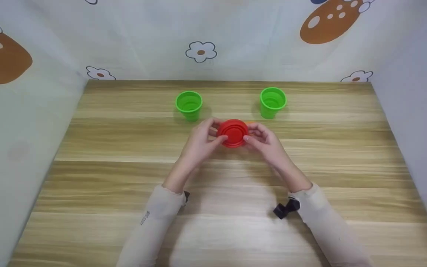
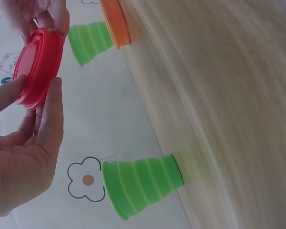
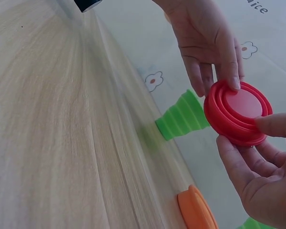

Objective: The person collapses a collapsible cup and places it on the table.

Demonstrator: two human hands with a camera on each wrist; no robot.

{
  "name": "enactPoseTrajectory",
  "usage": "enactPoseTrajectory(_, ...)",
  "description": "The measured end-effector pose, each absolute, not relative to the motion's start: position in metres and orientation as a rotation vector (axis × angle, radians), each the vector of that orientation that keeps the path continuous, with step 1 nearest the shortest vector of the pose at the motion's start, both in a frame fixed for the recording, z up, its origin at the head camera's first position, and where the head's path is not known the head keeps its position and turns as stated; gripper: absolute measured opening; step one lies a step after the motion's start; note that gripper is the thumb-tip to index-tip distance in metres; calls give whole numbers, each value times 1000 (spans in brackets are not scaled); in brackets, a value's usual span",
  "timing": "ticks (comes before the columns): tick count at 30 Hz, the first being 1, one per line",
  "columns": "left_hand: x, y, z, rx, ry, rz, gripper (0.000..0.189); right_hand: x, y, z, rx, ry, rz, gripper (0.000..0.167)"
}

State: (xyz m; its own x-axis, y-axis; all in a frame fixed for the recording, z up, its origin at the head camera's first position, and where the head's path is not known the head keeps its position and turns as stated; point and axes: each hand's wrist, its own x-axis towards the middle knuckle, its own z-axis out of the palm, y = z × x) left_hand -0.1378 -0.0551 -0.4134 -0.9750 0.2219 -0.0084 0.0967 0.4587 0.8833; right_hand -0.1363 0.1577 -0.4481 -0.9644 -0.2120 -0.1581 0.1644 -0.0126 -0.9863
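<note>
A red collapsible cup (image 1: 232, 133), pressed flat into a disc, is held up above the table between both hands. My left hand (image 1: 201, 139) pinches its left edge, thumb on the ringed face and fingers behind. From the opposite edge my right hand (image 1: 269, 144) pinches it the same way. In the right wrist view the stepped rings of the red disc (image 3: 243, 107) face the camera. Beyond the hands, an orange collapsed cup (image 2: 117, 23) lies on the table; in the head view the red disc and right hand hide most of it.
Two green collapsible cups stand extended and upright at the back: one green cup (image 1: 190, 115) left of the hands, another green cup (image 1: 268, 112) to the right. The wood-grain table (image 1: 106, 178) meets a patterned cloth wall (image 1: 143, 48) behind and at both sides.
</note>
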Motion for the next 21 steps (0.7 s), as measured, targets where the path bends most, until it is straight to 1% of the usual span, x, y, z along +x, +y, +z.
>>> enactPoseTrajectory(17, -136, -58, -415, 353, 2601, 1589, 31, -137, 157, -444, 21, 1846, -2143, 23)
enactPoseTrajectory(21, -136, -59, -417, 385, 2589, 1619, 30, -137, 156, -441, 45, 1834, -2126, 23)
